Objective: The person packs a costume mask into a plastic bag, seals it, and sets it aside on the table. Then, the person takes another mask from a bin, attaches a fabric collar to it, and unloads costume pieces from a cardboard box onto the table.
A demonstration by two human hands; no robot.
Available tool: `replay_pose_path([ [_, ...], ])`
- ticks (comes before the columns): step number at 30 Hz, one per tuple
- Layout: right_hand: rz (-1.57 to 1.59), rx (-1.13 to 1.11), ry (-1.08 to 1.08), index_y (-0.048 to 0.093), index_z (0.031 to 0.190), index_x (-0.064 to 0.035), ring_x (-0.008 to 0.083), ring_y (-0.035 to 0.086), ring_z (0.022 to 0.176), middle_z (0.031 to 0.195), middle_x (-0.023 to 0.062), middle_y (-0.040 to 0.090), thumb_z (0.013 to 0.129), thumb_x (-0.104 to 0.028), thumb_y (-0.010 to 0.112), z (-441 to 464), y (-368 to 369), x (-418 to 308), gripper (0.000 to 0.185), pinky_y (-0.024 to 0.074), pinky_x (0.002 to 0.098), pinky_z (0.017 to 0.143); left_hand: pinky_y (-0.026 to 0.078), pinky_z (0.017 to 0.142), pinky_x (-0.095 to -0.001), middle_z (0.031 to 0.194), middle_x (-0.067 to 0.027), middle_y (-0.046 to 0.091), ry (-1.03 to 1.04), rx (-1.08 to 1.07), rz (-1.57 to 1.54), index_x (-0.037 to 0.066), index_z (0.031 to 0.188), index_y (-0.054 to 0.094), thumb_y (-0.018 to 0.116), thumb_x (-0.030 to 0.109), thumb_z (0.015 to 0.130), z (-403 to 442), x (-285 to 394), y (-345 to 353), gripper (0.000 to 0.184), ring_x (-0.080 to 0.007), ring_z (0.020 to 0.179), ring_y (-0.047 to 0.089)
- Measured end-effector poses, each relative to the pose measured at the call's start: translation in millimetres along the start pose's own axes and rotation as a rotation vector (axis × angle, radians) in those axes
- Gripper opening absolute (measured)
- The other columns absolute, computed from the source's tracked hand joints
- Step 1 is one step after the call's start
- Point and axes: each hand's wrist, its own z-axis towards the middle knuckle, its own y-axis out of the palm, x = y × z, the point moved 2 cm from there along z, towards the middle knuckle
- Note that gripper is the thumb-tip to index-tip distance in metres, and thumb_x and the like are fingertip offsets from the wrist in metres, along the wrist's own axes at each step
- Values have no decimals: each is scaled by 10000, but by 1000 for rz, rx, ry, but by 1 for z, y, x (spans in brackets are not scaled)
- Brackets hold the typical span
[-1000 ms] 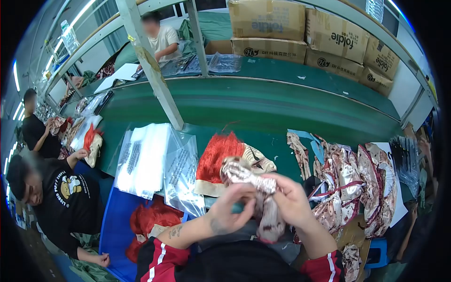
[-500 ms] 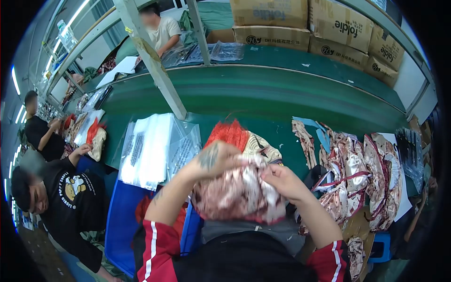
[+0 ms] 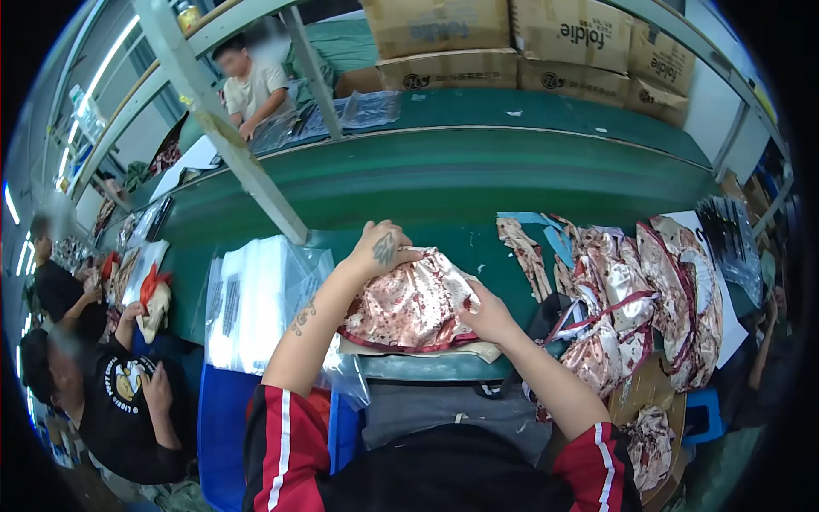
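A shiny white cloth piece (image 3: 409, 303) with red splatters and a dark red hem lies at the table's front edge, its top gathered. My left hand (image 3: 386, 247) grips its upper left, fingers closed at the rim. My right hand (image 3: 489, 314) pinches its right side, the thumb in front and the other fingers partly hidden. Below the hem a beige strip (image 3: 490, 351) of another piece shows; the rest of that piece is covered. To the right lie several similar red-splattered cloth pieces (image 3: 610, 299) with dark red ribbons.
Clear plastic bags (image 3: 256, 294) lie at left, above a blue bin (image 3: 223, 427). Behind the table runs a green conveyor belt (image 3: 478, 166), with a metal post (image 3: 247, 183) before it. Cardboard boxes (image 3: 572, 38) stand at the back. A co-worker (image 3: 111, 401) sits at left.
The cloth has moved away from my body, down onto the table, and is spread wider. The red-haired patterned piece behind it is now covered. The view has shifted slightly.
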Motion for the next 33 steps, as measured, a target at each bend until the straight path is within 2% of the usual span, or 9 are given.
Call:
replay_pose_path([
  [1, -22, -12, 17, 445, 1381, 16, 410, 594, 1140, 1300, 246, 583, 814, -120, 661, -1, -1, -3, 622, 490, 393, 933, 388, 811, -377, 807, -57, 644, 68, 74, 106, 33, 903, 728, 733, 315, 853, -2, 0, 2, 286, -218, 842, 565],
  [3, -29, 30, 8, 463, 1368, 3, 393, 601, 1112, 1291, 224, 587, 818, -110, 654, -6, -7, -18, 593, 492, 386, 921, 321, 917, -406, 933, -40, 640, 51, 157, 67, 81, 988, 723, 747, 312, 820, -7, 5, 1, 287, -244, 998, 529],
  [7, -66, 113, -13, 520, 1330, -36, 343, 622, 1029, 1265, 159, 599, 829, -80, 633, -32, -26, -34, 515, 496, 367, 888, 343, 913, -422, 999, -60, 623, 150, 327, 169, 93, 1031, 679, 733, 284, 803, -23, 24, -11, 303, -266, 977, 531],
  [11, -212, 261, -276, 587, 1204, -9, 314, 617, 956, 1147, 139, 622, 837, -37, 603, -58, -45, -35, 369, 496, 356, 859, 342, 958, -438, 1076, -67, 600, 189, 395, 109, 82, 1038, 658, 711, 196, 796, -52, 67, -30, 273, -272, 1033, 531],
  [16, -140, 332, -206, 630, 1089, 2, 289, 599, 947, 1091, 125, 618, 817, 6, 599, -114, -67, -24, 274, 482, 349, 870, 401, 931, -422, 1054, -74, 614, 351, 310, -191, 66, 1016, 659, 704, 94, 780, -106, 130, -6, 241, -280, 1019, 573],
  [23, -355, 746, -260, 641, 1041, -11, 296, 585, 979, 1092, 113, 624, 758, 22, 624, -193, -96, 27, 285, 462, 351, 889, 435, 901, -416, 1028, -71, 636, 601, 201, -456, 48, 966, 667, 697, 24, 752, -135, 193, 78, 218, -293, 997, 593],
  [28, -528, 1107, -92, 626, 1013, -6, 302, 576, 964, 1052, 138, 625, 736, 33, 606, -276, -132, 72, 280, 461, 361, 879, 452, 886, -416, 1012, -72, 641, 725, 153, -475, 48, 968, 666, 692, 5, 737, -132, 219, 107, 237, -298, 984, 596],
  [31, -733, 1331, 260, 624, 1001, -9, 311, 577, 877, 975, 134, 624, 774, 3, 588, -356, -151, 138, 230, 470, 360, 828, 459, 882, -417, 1009, -71, 644, 742, 156, -483, 47, 965, 666, 688, -4, 727, -129, 228, 114, 244, -297, 983, 596],
  [33, -698, 1155, 566, 640, 993, -27, 323, 586, 845, 967, 136, 633, 793, -6, 570, -422, -151, 194, 213, 481, 377, 783, 464, 876, -414, 993, -73, 647, 746, 152, -482, 44, 960, 664, 684, -14, 720, -129, 232, 118, 248, -300, 974, 597],
])
